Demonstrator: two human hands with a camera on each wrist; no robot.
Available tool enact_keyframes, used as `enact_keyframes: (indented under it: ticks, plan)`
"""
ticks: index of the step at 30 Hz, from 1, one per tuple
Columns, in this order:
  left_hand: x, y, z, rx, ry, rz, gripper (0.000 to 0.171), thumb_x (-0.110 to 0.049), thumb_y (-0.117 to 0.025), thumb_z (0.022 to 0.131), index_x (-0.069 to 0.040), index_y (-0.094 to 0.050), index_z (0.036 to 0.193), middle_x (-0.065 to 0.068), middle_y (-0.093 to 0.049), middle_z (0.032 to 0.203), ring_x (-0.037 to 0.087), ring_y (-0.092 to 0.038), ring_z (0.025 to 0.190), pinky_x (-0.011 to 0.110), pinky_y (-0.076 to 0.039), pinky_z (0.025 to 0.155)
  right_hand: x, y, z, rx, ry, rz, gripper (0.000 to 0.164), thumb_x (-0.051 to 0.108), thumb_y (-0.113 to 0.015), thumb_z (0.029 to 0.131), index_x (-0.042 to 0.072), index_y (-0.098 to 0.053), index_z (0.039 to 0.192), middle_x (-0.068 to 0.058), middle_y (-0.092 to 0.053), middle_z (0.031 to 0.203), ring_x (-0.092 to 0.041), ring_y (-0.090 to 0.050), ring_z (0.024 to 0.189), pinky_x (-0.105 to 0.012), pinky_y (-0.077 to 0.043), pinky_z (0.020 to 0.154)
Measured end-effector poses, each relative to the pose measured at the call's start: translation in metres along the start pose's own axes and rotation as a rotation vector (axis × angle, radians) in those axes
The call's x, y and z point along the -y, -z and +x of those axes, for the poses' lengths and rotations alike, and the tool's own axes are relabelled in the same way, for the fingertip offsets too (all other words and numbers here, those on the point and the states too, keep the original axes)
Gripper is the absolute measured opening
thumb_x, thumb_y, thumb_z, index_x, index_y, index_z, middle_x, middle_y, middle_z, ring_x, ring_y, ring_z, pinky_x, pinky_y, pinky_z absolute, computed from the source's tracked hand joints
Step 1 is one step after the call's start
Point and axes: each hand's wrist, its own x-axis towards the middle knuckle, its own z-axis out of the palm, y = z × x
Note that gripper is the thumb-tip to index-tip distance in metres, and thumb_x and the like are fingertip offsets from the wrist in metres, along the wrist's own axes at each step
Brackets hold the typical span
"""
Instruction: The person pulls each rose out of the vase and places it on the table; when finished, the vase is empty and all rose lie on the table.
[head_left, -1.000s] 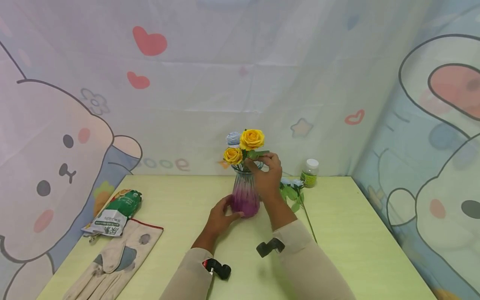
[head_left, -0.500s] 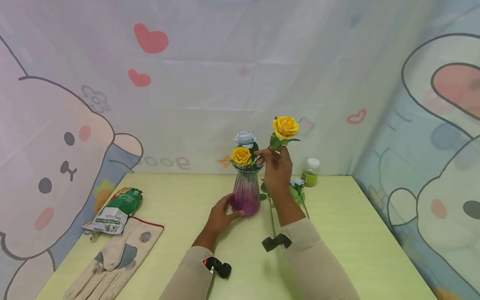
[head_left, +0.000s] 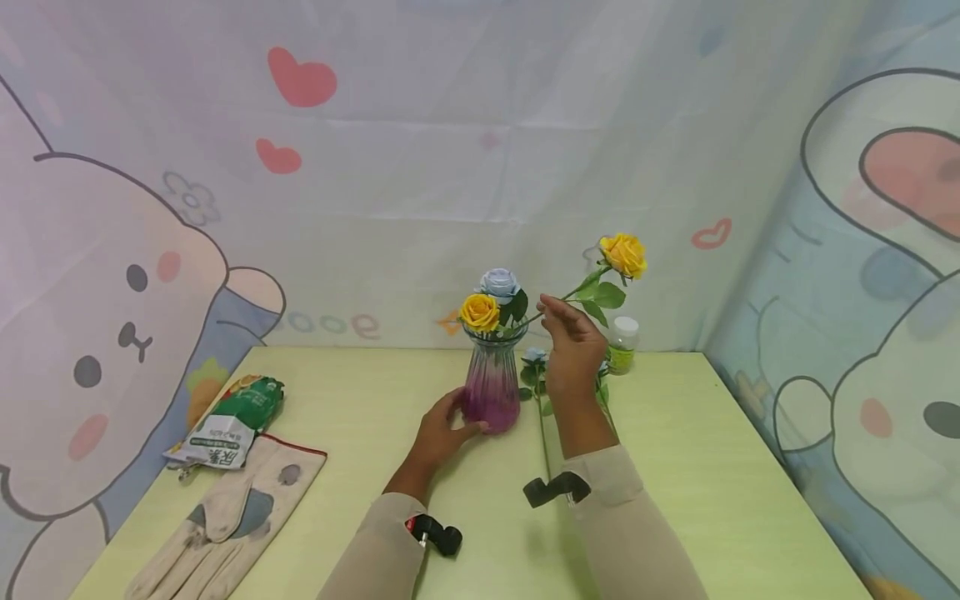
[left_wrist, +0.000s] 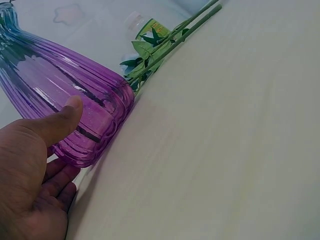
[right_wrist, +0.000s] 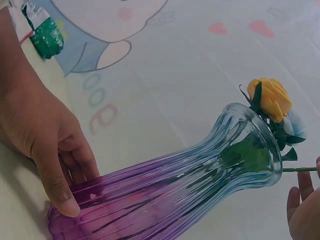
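A ribbed glass vase, purple at the base and bluish at the rim, stands upright on the table. My left hand holds it low down, thumb on one side and fingers on the other, as the left wrist view also shows. A yellow rose and a light blue rose stick out of its mouth. My right hand pinches the stem of another yellow rose, which leans out to the right. The lower end of that stem reaches in at the vase rim.
Blue roses with long green stems lie on the table right of the vase. A white-capped bottle stands behind them. At the left are a green and white packet and a work glove. A printed cloth hangs behind.
The right hand has moved from the vase mouth to the right, taking the yellow rose from upright beside the others to a rightward lean. The left hand has stayed on the vase.
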Motion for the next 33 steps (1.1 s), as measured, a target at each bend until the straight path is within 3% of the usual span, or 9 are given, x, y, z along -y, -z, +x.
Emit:
enact_keyframes:
  ticks: [6, 11, 17, 23, 27, 33]
  plan:
    - [-0.001, 0.001, 0.0, -0.001, -0.004, 0.001, 0.089, -0.031, -0.091, 0.091, -0.003, -0.047, 0.163, 0.019, -0.055, 0.166, 0.039, -0.047, 0.159, 0.055, -0.038, 0.133, -0.004, 0.0, 0.0, -0.014, -0.027, 0.116, 0.035, -0.013, -0.074, 0.095, -0.007, -0.075, 0.13, -0.002, -0.083, 0.105, -0.015, -0.082, 0.097, -0.03, -0.065, 0.101]
    - [-0.004, 0.001, 0.0, 0.0, -0.008, -0.025, 0.087, -0.03, -0.091, 0.092, -0.003, -0.048, 0.163, 0.019, -0.055, 0.165, 0.038, -0.048, 0.158, 0.054, -0.038, 0.134, -0.001, 0.002, 0.003, -0.085, -0.032, 0.202, 0.034, -0.015, -0.075, 0.094, -0.003, -0.079, 0.126, 0.003, -0.084, 0.096, -0.015, -0.083, 0.093, -0.031, -0.064, 0.103]
    - [-0.004, 0.0, 0.0, 0.001, -0.014, -0.023, 0.087, -0.03, -0.09, 0.092, -0.002, -0.048, 0.162, 0.02, -0.055, 0.165, 0.039, -0.049, 0.158, 0.055, -0.038, 0.133, 0.006, 0.01, 0.008, -0.172, -0.103, 0.269, 0.035, -0.015, -0.075, 0.094, 0.001, -0.08, 0.125, -0.002, -0.083, 0.117, -0.017, -0.083, 0.094, -0.029, -0.066, 0.098]
    - [-0.001, 0.0, 0.0, 0.002, 0.0, -0.016, 0.088, -0.03, -0.09, 0.092, -0.003, -0.046, 0.163, 0.019, -0.054, 0.166, 0.038, -0.048, 0.158, 0.054, -0.038, 0.133, 0.011, 0.022, 0.011, -0.222, -0.183, 0.323, 0.039, -0.009, -0.075, 0.098, 0.0, -0.073, 0.136, -0.014, -0.067, 0.147, -0.017, -0.082, 0.101, -0.025, -0.063, 0.086]
    - [0.001, 0.0, 0.0, 0.001, 0.0, -0.003, 0.088, -0.03, -0.09, 0.092, -0.003, -0.046, 0.164, 0.019, -0.054, 0.166, 0.038, -0.048, 0.159, 0.054, -0.038, 0.133, 0.012, 0.031, 0.014, -0.252, -0.246, 0.4, 0.045, -0.006, -0.075, 0.099, 0.0, -0.066, 0.143, -0.009, -0.062, 0.151, -0.019, -0.08, 0.107, -0.026, -0.059, 0.086]
    - [0.0, 0.0, 0.0, 0.006, -0.011, -0.007, 0.087, -0.029, -0.09, 0.093, -0.002, -0.046, 0.163, 0.02, -0.054, 0.165, 0.04, -0.048, 0.158, 0.055, -0.038, 0.133, 0.011, 0.048, 0.018, -0.314, -0.32, 0.5, 0.043, -0.005, -0.073, 0.1, 0.008, -0.065, 0.141, -0.003, -0.06, 0.152, -0.018, -0.077, 0.111, -0.028, -0.053, 0.087]
